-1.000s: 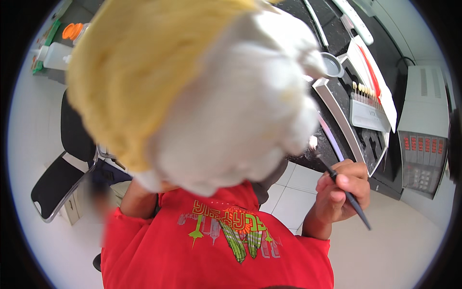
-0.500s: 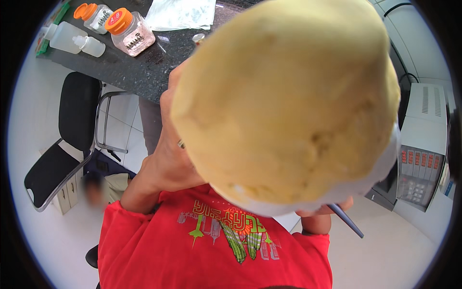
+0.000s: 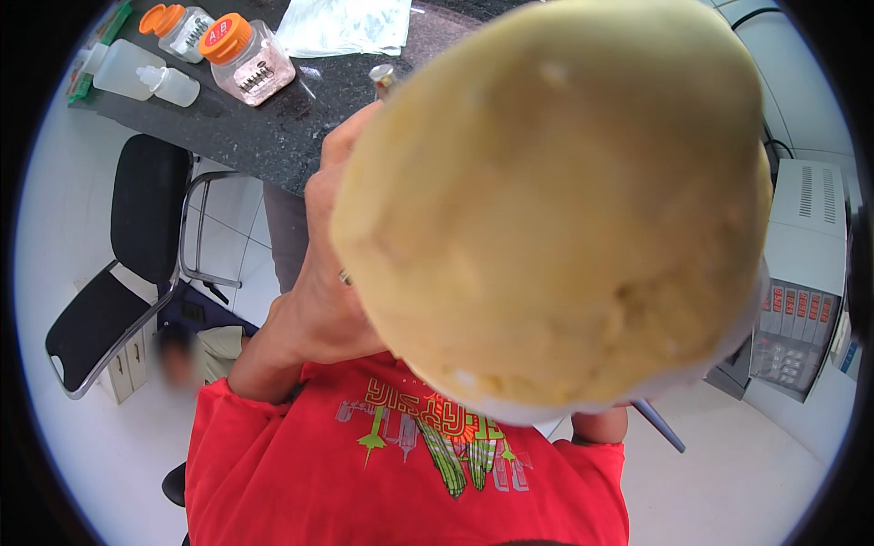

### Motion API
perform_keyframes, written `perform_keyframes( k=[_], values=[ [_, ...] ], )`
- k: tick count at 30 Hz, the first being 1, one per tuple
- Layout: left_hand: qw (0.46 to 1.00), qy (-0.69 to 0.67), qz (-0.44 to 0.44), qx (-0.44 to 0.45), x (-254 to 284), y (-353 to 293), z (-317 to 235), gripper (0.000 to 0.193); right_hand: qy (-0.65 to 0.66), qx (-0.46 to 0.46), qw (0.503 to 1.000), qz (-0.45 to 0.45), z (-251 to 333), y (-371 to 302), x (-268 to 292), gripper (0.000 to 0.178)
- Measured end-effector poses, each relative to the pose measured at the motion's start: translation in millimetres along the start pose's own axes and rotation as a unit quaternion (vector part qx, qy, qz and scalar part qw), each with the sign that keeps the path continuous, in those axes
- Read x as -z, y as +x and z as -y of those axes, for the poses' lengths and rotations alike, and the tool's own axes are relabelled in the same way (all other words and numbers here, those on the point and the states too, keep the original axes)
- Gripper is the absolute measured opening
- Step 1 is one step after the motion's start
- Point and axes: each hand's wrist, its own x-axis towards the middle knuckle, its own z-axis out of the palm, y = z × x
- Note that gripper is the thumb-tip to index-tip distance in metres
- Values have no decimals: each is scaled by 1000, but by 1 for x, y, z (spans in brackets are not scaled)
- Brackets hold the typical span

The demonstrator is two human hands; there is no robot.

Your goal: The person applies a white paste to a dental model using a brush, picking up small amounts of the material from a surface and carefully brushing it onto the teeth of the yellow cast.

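Position of my left hand (image 3: 330, 296): raised, gripping the left side of one yellow-and-white block (image 3: 546, 227) held high before me. My right hand is hidden behind the block; I cannot tell its grip. One dark handle (image 3: 660, 427) projects near my right forearm (image 3: 599, 427). Tabletop (image 3: 296, 136) contents: two orange-capped jars (image 3: 253, 71), two white bottles (image 3: 126, 70).

I'm holding lump (image 3: 555, 218) before me, left grip (image 3: 330, 255) at its left edge. Tool handle (image 3: 657, 425) jutting out below lump's lower right. Behind, upper left: jars (image 3: 257, 68), bottles (image 3: 175, 88) sitting on surface (image 3: 273, 136); paper (image 3: 346, 27) lying right of them. Chair (image 3: 146, 209) standing left; machine (image 3: 806, 209), far right.
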Motion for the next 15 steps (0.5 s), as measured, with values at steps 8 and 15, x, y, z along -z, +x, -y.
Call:
perform_keyframes(
  k=[8, 15],
  values=[
    [1000, -3, -3, 2, -1, 3, -2, 75, -6, 0, 1000, -1, 1, 2, 0, 23],
    [1000, -4, -3, 6, 0, 1, -2, 74, -13, 4, 1000, 2, 1, 2, 1, 22]
  ],
)
